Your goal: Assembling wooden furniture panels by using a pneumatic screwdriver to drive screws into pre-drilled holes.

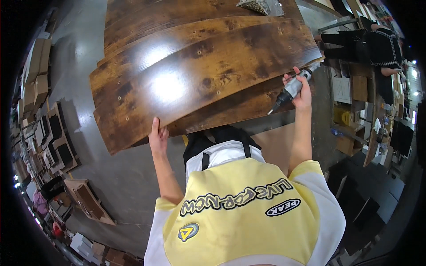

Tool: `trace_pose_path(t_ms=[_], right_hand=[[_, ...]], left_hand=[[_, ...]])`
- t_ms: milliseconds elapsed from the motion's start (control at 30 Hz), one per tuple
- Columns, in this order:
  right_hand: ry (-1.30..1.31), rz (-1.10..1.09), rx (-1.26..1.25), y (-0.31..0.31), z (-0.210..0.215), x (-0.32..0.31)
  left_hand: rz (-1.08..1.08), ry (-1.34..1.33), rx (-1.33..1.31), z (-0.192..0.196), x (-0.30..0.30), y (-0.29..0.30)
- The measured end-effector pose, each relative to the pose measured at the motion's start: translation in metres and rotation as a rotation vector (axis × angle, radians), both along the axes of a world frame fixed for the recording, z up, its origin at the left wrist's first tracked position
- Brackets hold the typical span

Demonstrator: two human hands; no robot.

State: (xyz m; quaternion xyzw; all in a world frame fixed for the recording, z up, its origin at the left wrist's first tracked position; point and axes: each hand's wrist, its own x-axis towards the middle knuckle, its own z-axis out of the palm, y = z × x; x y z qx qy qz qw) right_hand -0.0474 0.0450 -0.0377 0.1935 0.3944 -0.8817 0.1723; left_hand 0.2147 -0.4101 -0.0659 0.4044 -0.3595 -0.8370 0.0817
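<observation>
A dark brown wood-grain board [191, 82] with small holes lies tilted over other similar boards. At its near left edge, my left hand [159, 138] is closed on it, thumb on top and the other fingers curled by the edge. My right hand [302, 91] is wrapped around a grey and black electric screwdriver [290, 90]. The tool's bit points down and to the left, just past the near edge of the lower board [248, 106]. Beside the board's right end, a hose or fitting joins the tool's rear.
A clear plastic bag of small hardware [261, 6] rests on the boards at the far side. To the right, a person in black [377, 46] stands near a wooden shelf unit [355, 111]. Cardboard boxes [37, 84] and a wooden panel [88, 200] are on the left.
</observation>
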Motion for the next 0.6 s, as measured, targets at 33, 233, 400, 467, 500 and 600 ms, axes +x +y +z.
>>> trace_pose_path(t_ms=[33, 233, 400, 467, 500, 600], right_hand=[[-0.005, 0.017, -0.005, 0.009, 0.002, 0.005], [0.056, 0.210, 0.082, 0.023, 0.058, 0.039], [-0.030, 0.313, 0.261, 0.028, 0.070, 0.086], [-0.050, 0.260, 0.303, 0.035, 0.088, 0.130], [-0.073, 0.260, 0.313, 0.041, 0.097, 0.152], [-0.117, 0.218, 0.351, 0.047, 0.110, 0.201]], left_hand=[[-0.015, 0.000, -0.016, 0.006, 0.016, 0.004], [0.103, -0.096, -0.010, 0.065, 0.116, 0.024], [-0.015, -0.165, -0.030, 0.091, 0.171, 0.022], [-0.045, -0.170, -0.037, 0.103, 0.184, 0.017], [-0.070, -0.173, -0.045, 0.106, 0.191, 0.014], [-0.106, -0.186, -0.005, 0.083, 0.209, -0.005]])
